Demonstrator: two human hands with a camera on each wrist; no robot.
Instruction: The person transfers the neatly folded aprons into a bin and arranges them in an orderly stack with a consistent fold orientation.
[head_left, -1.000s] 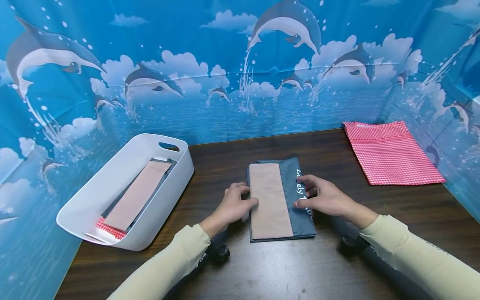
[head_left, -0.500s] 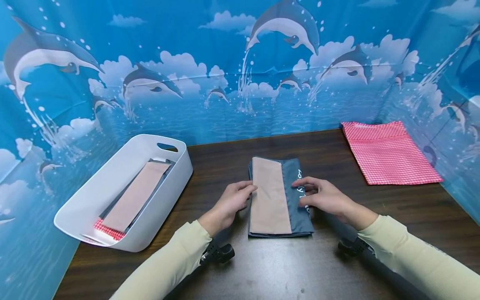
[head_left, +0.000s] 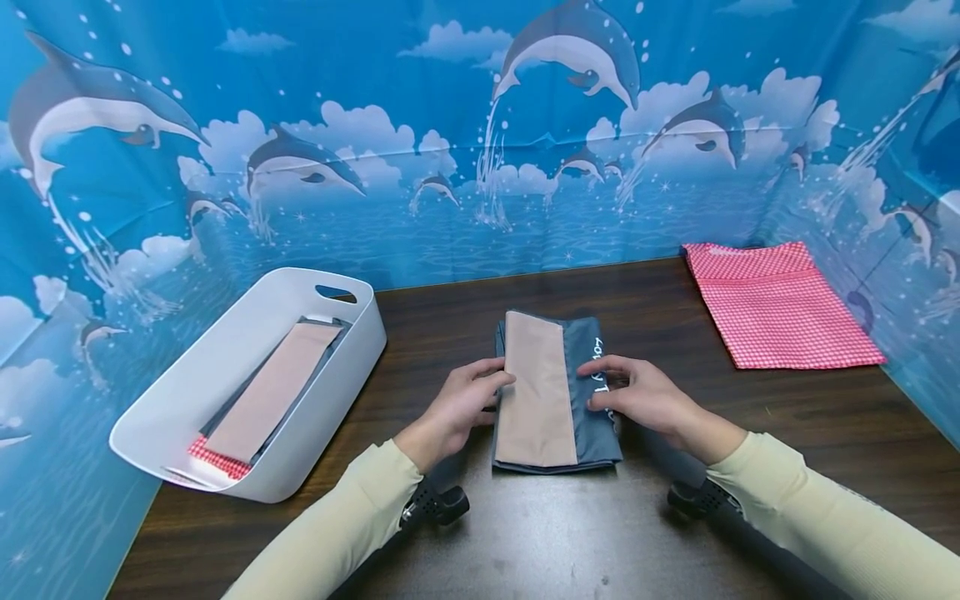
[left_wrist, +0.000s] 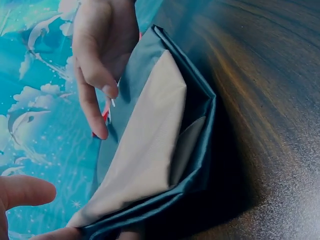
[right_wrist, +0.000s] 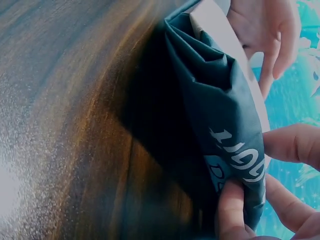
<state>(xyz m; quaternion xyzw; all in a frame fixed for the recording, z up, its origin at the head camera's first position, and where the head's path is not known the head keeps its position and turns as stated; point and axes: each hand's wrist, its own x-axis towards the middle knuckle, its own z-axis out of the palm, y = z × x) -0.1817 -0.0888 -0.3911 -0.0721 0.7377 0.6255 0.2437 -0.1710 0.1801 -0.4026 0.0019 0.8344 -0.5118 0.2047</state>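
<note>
A folded dark blue-grey cloth (head_left: pixel 585 433) with a beige panel (head_left: pixel 536 400) and white lettering lies over the middle of the table. My left hand (head_left: pixel 465 404) holds its left edge, thumb near the beige panel. In the left wrist view, fingertips (left_wrist: pixel 132 234) show beneath the layers. At the opposite side, my right hand (head_left: pixel 645 396) grips the lettered edge with thumb and fingers. The right wrist view shows one finger (right_wrist: pixel 232 205) against the lettered outer side. Loose layers (right_wrist: pixel 210 65) bulge at the near end, and the edges curve up from the table.
To the left stands a white plastic basket (head_left: pixel 322 408) with a handle slot, holding folded beige-and-grey cloth (head_left: pixel 273 392) and red checked cloth (head_left: pixel 217 458). A folded red checked cloth (head_left: pixel 787 312) lies at the back right. A dolphin-print curtain (head_left: pixel 420 167) hangs behind the table.
The cloth's near edge has shifted slightly away from me and its sides have come up and in. My left fingers have slid under its left edge; my right hand has moved slightly left.
</note>
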